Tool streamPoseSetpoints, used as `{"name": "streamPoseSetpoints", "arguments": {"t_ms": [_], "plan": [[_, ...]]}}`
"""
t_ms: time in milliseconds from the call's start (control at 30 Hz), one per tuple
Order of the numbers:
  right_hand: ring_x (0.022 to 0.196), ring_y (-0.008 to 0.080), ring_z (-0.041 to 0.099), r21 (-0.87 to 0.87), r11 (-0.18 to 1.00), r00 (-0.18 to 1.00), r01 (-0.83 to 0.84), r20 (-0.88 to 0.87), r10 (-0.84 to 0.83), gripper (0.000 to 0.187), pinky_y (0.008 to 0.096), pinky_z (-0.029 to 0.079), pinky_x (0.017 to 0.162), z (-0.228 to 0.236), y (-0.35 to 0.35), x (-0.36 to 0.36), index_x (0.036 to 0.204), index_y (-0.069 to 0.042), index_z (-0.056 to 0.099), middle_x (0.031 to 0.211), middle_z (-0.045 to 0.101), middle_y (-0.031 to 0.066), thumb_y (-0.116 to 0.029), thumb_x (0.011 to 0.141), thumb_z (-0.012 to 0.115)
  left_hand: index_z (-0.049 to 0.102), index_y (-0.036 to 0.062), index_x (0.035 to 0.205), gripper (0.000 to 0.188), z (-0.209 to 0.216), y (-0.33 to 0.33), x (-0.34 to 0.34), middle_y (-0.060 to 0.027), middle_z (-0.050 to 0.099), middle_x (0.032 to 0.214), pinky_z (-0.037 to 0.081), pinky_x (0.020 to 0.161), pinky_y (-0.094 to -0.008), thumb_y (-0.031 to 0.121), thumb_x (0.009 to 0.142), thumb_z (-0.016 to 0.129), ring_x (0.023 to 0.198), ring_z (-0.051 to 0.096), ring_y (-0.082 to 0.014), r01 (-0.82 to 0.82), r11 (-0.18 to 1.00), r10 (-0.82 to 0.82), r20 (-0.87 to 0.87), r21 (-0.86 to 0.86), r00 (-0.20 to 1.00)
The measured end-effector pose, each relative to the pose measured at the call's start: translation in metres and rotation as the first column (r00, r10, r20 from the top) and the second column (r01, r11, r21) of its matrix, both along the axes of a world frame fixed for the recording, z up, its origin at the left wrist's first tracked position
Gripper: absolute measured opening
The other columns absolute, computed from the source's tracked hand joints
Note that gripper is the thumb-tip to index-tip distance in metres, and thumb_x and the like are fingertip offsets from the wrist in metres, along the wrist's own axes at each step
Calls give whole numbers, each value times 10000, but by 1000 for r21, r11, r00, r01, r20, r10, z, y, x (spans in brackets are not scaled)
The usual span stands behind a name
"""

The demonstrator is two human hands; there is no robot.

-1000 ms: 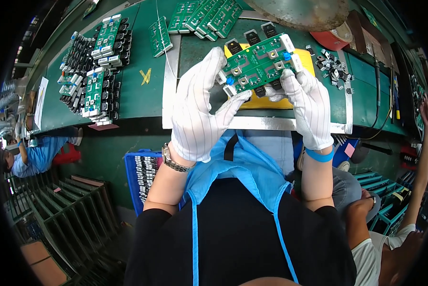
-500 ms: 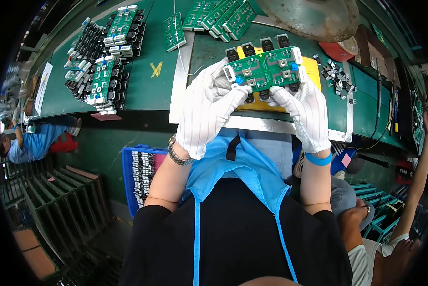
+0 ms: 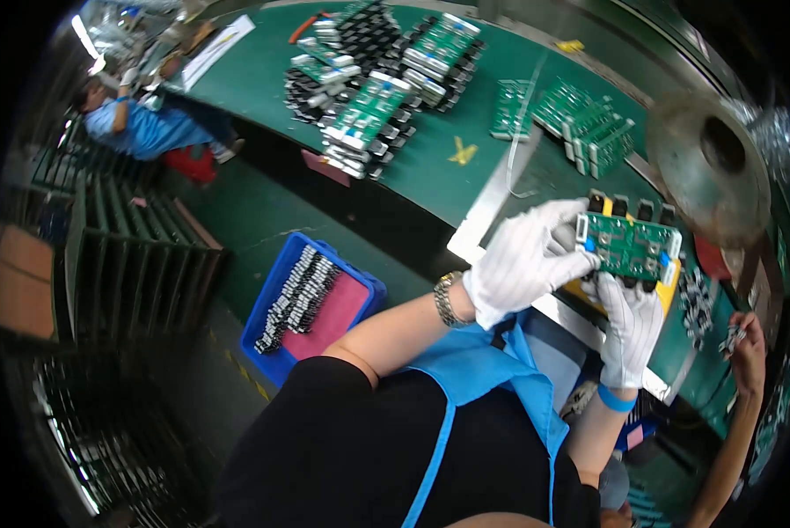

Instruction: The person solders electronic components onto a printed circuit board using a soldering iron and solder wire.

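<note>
Both my hands wear white striped gloves and hold one green circuit board point(image 3: 628, 245) between them, above the bench. Black components stick out along its far and near edges, and white and blue parts sit at its ends. My left hand point(image 3: 536, 255) pinches the board's left end, thumb on the near corner. At the near edge toward the right, my right hand point(image 3: 631, 321) grips it from below, its fingers partly hidden under the board. Beneath the board lies a yellow pad point(image 3: 666, 295). Several bare green boards point(image 3: 584, 123) lie beyond my hands.
Finished-looking boards with black parts point(image 3: 369, 110) are stacked at the bench's far left. A blue bin point(image 3: 369, 295) of small parts stands below the bench. A round metal lamp shade point(image 3: 707, 167) overhangs the right. Another person's hand point(image 3: 747, 352) reaches loose small parts point(image 3: 696, 308).
My view has swung left, so the bench and hands appear further right and tilted. The board stays in both hands. Another person's hand has come to the loose parts at the right.
</note>
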State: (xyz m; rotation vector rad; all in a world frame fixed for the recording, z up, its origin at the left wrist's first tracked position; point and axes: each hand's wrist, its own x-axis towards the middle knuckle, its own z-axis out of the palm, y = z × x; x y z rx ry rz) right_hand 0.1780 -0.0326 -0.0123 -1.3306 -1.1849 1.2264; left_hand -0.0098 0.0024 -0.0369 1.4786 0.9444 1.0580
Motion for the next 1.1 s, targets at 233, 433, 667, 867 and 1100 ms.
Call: {"name": "streamPoseSetpoints", "arguments": {"t_ms": [233, 433, 667, 867, 1100], "plan": [[939, 233, 700, 138, 990, 995, -6, 103, -8, 675, 305, 526, 864, -2, -11, 26, 1379, 126, 439, 1129, 673, 210, -365, 957, 634, 338, -54, 1490, 750, 36, -8, -68, -75, 673, 905, 497, 677, -192, 9, 847, 719, 744, 610, -62, -472, 882, 456, 290, -19, 841], [881, 159, 656, 77, 980, 976, 186, 103, -193, 645, 259, 505, 839, -16, -21, 56, 1411, 101, 426, 1123, 640, 145, -361, 989, 584, 331, -67, 1482, 715, 44, 6, -138, -80, 676, 808, 511, 630, -212, 73, 889, 706, 702, 633, -85, -832, 485, 871, -65, 268, 487], [860, 167, 684, 147, 966, 968, 211, 108, -228, 558, 265, 523, 829, -5, -16, 44, 1381, 113, 439, 997, 698, 158, -270, 1002, 582, 564, -5, 1337, 697, 39, 12, -162, -52, 649, 723, 495, 619, -304, 413, 823, 783, 593, 595, -132, -828, 341, 910, -376, 446, 173], [827, 160, 678, 114, 956, 954, 272, 95, -283, 460, 264, 530, 809, -18, -35, 55, 1352, 102, 474, 985, 701, 161, -175, 1000, 576, 589, 64, 1324, 708, 32, 10, -147, -46, 573, 830, 496, 698, -371, 447, 777, 824, 698, 529, -167, -488, 77, 963, -192, 870, -190], [879, 207, 687, 51, 959, 959, 279, 34, -281, 397, 277, 565, 762, -12, -39, 44, 1327, 105, 484, 1056, 674, 186, -91, 988, 552, 611, 88, 1092, 331, 15, 75, -35, -116, 647, 931, 548, 693, -418, 332, 881, 686, 837, 646, -321, 35, 626, 686, -572, 779, 449]]}}
